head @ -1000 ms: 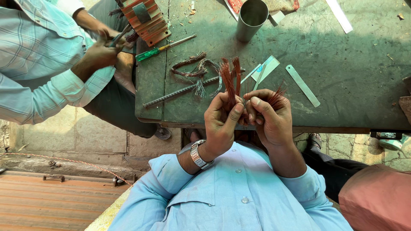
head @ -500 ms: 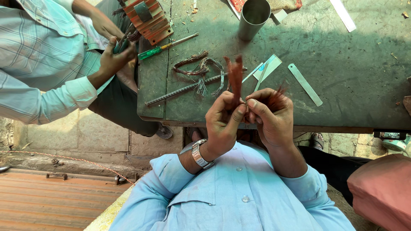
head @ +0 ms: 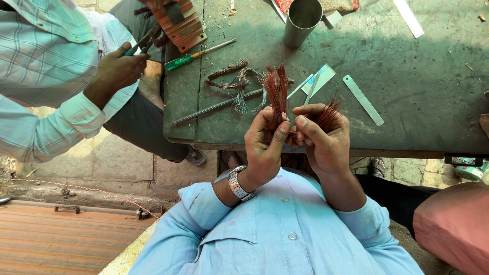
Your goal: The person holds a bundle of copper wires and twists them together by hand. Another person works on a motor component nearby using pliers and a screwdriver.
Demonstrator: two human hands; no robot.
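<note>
A bundle of copper wires stands upright over the near edge of the green table, pinched between the closed fingers of the left hand. Touching it, the right hand grips a second tuft of wires in its fist. Behind on the table lie a threaded rod, a green-handled screwdriver, a steel cup and a metal strip. At left, another person's hand holds pliers.

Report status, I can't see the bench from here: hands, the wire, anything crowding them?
Left hand pinching copper wire bundle upright. Right hand gripping its other splayed end. Co-worker's hand with pliers off to the left, apart.
</note>
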